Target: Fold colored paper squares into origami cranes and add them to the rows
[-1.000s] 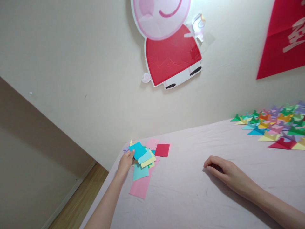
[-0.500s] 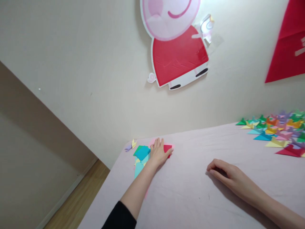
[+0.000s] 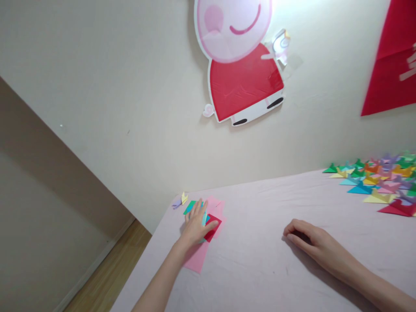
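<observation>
My left hand (image 3: 194, 226) lies palm down with spread fingers over a loose pile of coloured paper at the table's left end. Its thumb rests on a red paper (image 3: 212, 229), and blue and green paper (image 3: 191, 206) shows beyond the fingers. Pink sheets (image 3: 196, 258) stick out on the near and far sides of the pile. The palm hides part of the papers. My right hand (image 3: 305, 236) rests on its side on the table, fingers loosely curled in, with nothing visible in it.
Several rows of folded paper birds (image 3: 380, 186) in many colours stand at the right back. A yellow folded piece (image 3: 184, 198) and a purple one (image 3: 177, 203) lie in the far left corner. The pale cloth-covered table (image 3: 253, 234) meets a wall with a pink cartoon pig cutout (image 3: 245, 84).
My left hand has slid left and nearer, and the red paper has shifted with it onto the pile. More pink paper shows. My right hand stays in place.
</observation>
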